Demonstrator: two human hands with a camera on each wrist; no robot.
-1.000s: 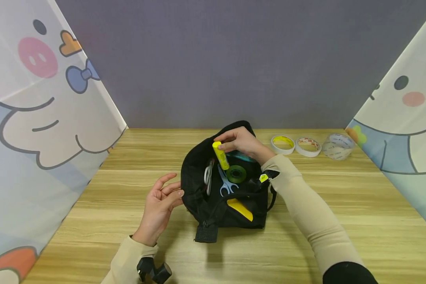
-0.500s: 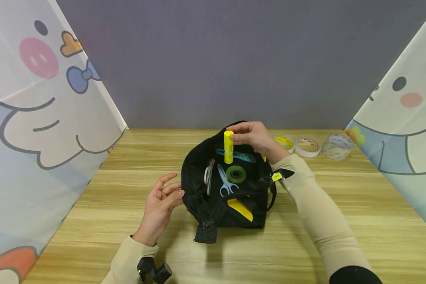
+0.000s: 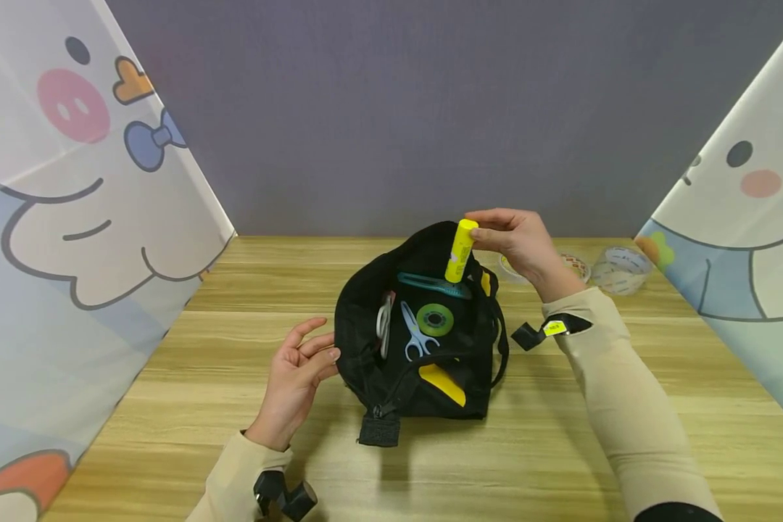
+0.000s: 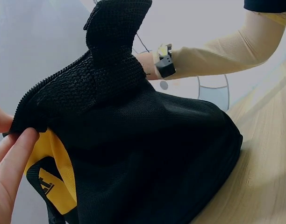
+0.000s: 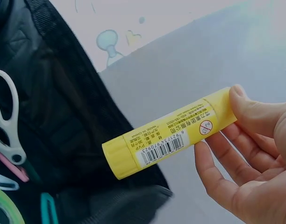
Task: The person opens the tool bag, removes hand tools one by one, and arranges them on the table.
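Observation:
A black zip bag (image 3: 359, 304) stands with its mouth facing up, and my left hand (image 3: 293, 380) pinches its left rim between thumb and fingers. In the left wrist view those fingers (image 4: 17, 154) grip the zip edge by the yellow lining. My right hand (image 3: 525, 243) pinches one end of a yellow glue stick (image 3: 461, 251), held tilted over the bag's far right rim. Inside the bag lie light blue scissors (image 3: 417, 335), a green tape roll (image 3: 422, 319), a teal utility knife (image 3: 431, 283) and white-handled scissors (image 3: 383, 322).
Behind my right hand, a white tape roll (image 3: 510, 270) is partly covered. Another tape roll (image 3: 581, 267) and a wide clear tape roll (image 3: 620, 272) stand along the table's back right. A grey panel (image 3: 365, 130) closes off the far side, with printed sheets at both sides.
My right hand has lifted the glue stick up and to the right, from inside the bag to above its far right rim. The teal knife now shows more fully. My left hand stays put.

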